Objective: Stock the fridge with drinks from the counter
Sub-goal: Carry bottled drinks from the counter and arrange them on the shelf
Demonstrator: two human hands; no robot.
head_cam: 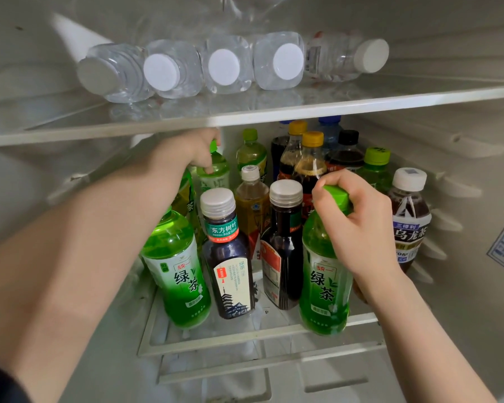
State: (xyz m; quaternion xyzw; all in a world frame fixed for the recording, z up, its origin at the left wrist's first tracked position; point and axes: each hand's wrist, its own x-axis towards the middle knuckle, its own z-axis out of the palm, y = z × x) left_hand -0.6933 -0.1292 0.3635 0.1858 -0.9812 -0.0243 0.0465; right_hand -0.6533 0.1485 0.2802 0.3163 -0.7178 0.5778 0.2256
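Note:
I look into an open fridge. My right hand (358, 216) grips the green cap and neck of a green tea bottle (323, 280) standing at the front right of the lower glass shelf (245, 338). My left hand (192, 152) reaches deep under the upper shelf and holds the top of a pale green bottle (216, 173) at the back left. Another green tea bottle (178, 271) stands at the front left, partly behind my left forearm. Two dark tea bottles (230, 266) (282, 251) stand between them.
Several more bottles of cola, tea and water fill the back of the lower shelf. An oolong tea bottle (409, 219) stands at the right wall. Several water bottles (224, 65) lie on their sides on the upper shelf (245, 117). A drawer front shows below.

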